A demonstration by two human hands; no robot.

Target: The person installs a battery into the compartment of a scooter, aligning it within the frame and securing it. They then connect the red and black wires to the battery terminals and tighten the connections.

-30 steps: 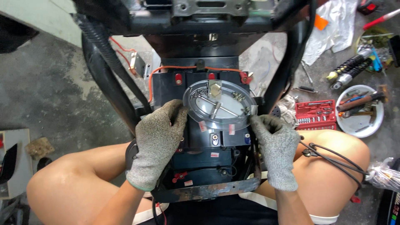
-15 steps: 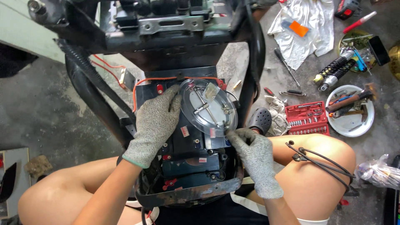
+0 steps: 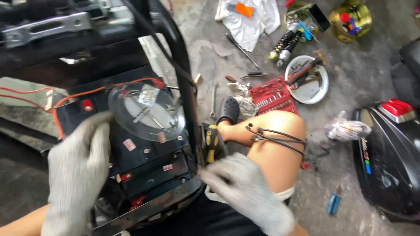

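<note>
Gloves on both hands, grey knit, both motion-blurred. Left hand (image 3: 76,170) sits at the near-left edge of the black battery pack (image 3: 144,161), fingers spread against its left side, just below the clear round cover (image 3: 146,111); it touches the pack but grasps nothing I can make out. Right hand (image 3: 245,192) is near-right of the pack, fingers loosely extended toward the pack's lower right corner, closed on nothing. Blur stops me from telling whether its fingertips touch the metal frame rail (image 3: 148,209) along the pack's near edge.

Clear round cover lies tilted on the far half of the pack, small metal bits visible under it. Orange wire (image 3: 100,89) runs along the pack's far-left edge to red terminal caps. Black frame tube (image 3: 186,83) runs diagonally just right of the cover.

Yellow-and-black screwdriver handle (image 3: 213,142) stands between the pack and the person's bare knee. Black cable loop (image 3: 275,139) is draped over that knee.

Floor, far right: red socket set (image 3: 273,97), white bowl (image 3: 308,79) holding tools, shock absorber spring (image 3: 284,43), white rag (image 3: 251,17). Black scooter body panel (image 3: 387,153) at right edge, small blue tool (image 3: 333,203) near it.
</note>
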